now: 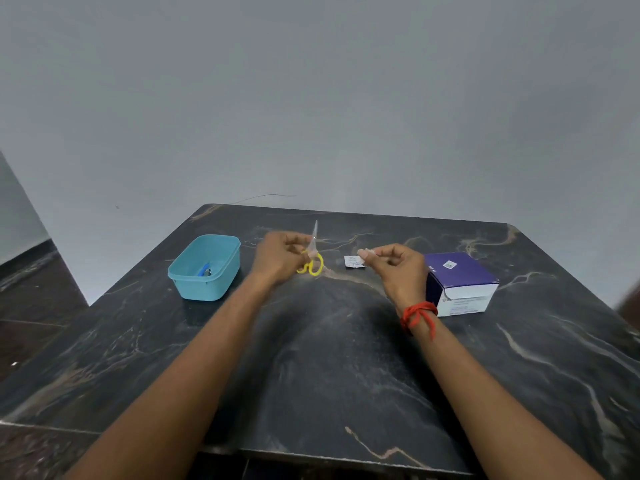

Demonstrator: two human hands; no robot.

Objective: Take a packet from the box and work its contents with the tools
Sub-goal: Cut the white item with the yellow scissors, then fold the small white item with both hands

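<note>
My left hand [282,256] grips small scissors [313,261] with yellow loop handles; the pale blades point up. My right hand [394,268], with a red thread on its wrist, is pinched shut on a small pale item [367,252] too small to identify. A small white packet [354,261] shows just left of those fingertips and seems to lie on the table. The purple and white box [460,284] stands to the right of my right hand, touching none of the rest.
A teal plastic tub [207,271] holding a blue tool [204,270] sits left of my left hand. All of this rests on a dark marble table [329,358] whose far edge meets a grey wall. Dark floor shows at the left.
</note>
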